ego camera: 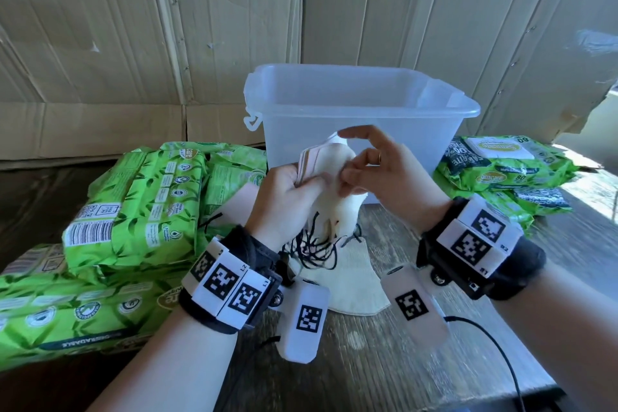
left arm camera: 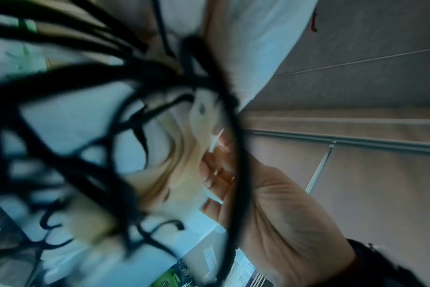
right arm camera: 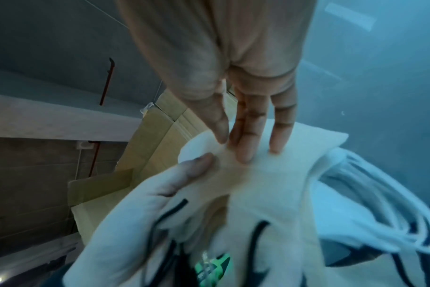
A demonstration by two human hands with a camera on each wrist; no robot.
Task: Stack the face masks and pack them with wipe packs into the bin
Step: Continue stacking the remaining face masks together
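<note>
My left hand [ego camera: 302, 179] grips a stack of white face masks [ego camera: 329, 164] upright in front of the clear plastic bin [ego camera: 361, 100]. Their black ear loops [ego camera: 314, 251] hang down by my left wrist and blur across the left wrist view as ear loops [left arm camera: 86, 155]. My right hand [ego camera: 351, 176] pinches the top mask of the stack between thumb and fingers; in the right wrist view the right hand [right arm camera: 231, 147] sits on the masks [right arm camera: 270, 184]. One more mask [ego camera: 354, 281] lies flat on the table. Green wipe packs [ego camera: 140, 204] sit to the left.
A second pile of green wipe packs [ego camera: 501, 165] lies right of the bin. Cardboard sheets [ego camera: 167, 27] form the back wall. A black cable [ego camera: 495, 348] runs over the wooden table [ego camera: 384, 361] near my right wrist.
</note>
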